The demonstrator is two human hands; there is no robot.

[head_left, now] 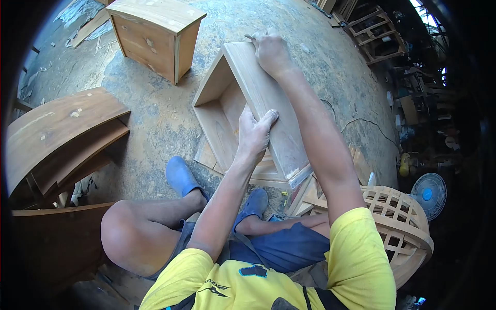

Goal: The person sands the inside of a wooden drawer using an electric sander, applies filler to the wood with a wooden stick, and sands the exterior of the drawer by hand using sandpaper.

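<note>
1. I see the wooden drawer (248,111) lying on its side on the ground, just beyond my feet.
2. My left hand (254,135) presses open on its near panel.
3. My right hand (271,50), closed on something small, works the far corner; I'd keep the bracing firm and the strokes even.

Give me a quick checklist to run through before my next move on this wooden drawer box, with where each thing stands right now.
1. Left hand steadies the drawer box, flat on its upturned side panel: ok.
2. Right hand at the far corner, fingers closed around something small: cannot tell what.
3. Box is propped on flat boards, not bare ground: ok.
4. Blue shoes are close under the near end: not ok.
5. Small cabinet stands apart from the box: ok.
6. Cable trails across the floor to the right: not ok.
</note>
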